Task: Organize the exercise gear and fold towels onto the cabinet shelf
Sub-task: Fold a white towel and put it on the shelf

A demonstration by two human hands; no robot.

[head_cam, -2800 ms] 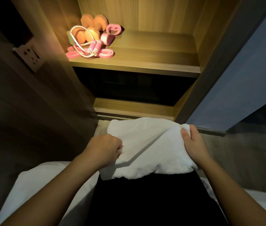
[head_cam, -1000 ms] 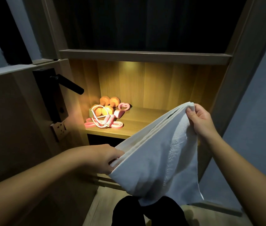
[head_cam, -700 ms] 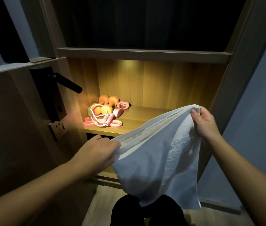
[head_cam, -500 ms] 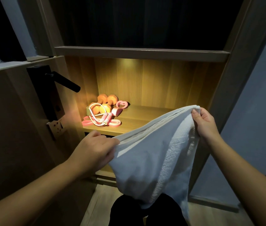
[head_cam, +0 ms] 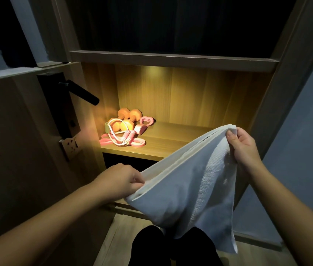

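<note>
White towel (head_cam: 190, 189), folded in layers, hangs in mid-air in front of the lit cabinet shelf (head_cam: 171, 143), its top edge slanting. Left hand (head_cam: 121, 181) pinches the lower corner; right hand (head_cam: 243, 144) pinches the raised corner. Orange dumbbells (head_cam: 126, 120) and pink jump rope (head_cam: 123, 139) lie at shelf's left end.
</note>
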